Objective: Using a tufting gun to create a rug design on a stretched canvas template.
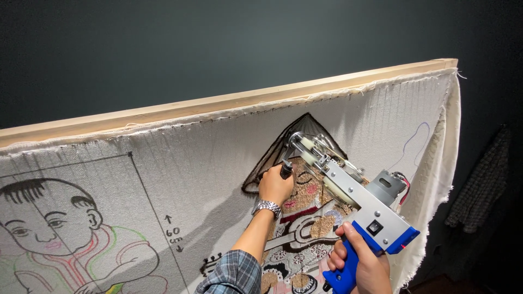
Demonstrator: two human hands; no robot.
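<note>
Stretched cloth (218, 147); hands grip tufting gun (348, 190)

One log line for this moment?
left hand: grips front knob | right hand: holds tufting gun blue grip | tip: on cloth
</note>
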